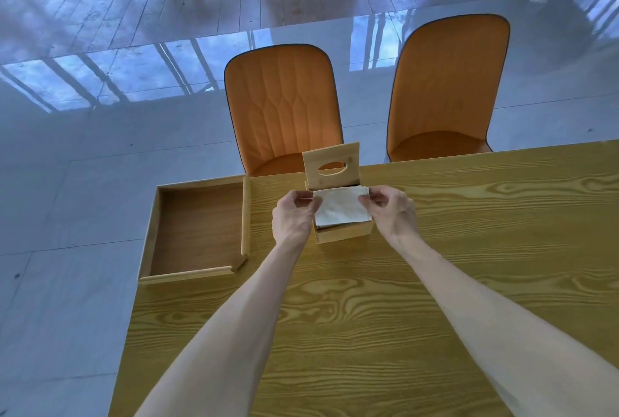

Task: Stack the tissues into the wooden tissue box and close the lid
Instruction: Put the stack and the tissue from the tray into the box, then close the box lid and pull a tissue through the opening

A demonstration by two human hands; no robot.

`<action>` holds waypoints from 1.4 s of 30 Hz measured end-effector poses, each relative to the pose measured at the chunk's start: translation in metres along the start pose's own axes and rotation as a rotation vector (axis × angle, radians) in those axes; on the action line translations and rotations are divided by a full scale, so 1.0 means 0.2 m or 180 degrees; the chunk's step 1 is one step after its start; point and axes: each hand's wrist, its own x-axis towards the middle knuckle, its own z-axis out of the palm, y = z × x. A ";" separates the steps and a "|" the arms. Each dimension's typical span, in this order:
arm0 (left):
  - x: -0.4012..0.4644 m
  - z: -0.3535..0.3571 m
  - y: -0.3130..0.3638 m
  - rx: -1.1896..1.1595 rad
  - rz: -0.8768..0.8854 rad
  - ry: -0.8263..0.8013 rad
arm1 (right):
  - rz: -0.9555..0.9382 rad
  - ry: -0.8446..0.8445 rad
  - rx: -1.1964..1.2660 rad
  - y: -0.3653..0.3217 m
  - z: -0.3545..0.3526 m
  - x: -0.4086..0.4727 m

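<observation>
A small wooden tissue box [345, 235] stands on the table near its far edge. Its lid [331, 165], with an oval slot, is tipped up at the back. A white folded tissue [341, 207] lies across the box's open top. My left hand [293, 214] pinches the tissue's left end. My right hand [390, 210] pinches its right end. Both hands hold the tissue level just over the opening. The inside of the box is hidden under the tissue.
A shallow wooden tray [197, 277] sits at the table's left corner, nothing in it. Two orange chairs [284, 108] [445, 88] stand beyond the table's far edge. The wood-grain table [368, 316] stretches toward me and to the right.
</observation>
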 end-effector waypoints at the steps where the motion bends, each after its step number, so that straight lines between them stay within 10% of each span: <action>1: 0.01 0.01 0.00 0.0050 -0.0021 0.0046 | 0.0032 0.0046 -0.0031 0.00 0.01 0.01; 25: 0.10 0.03 0.03 0.0287 0.0098 0.0115 | 0.0263 0.0146 -0.0056 -0.02 0.05 0.16; 42: 0.12 -0.03 0.31 -0.0631 -0.0657 -0.0195 | 0.1830 -0.1139 0.1396 -0.32 -0.09 0.27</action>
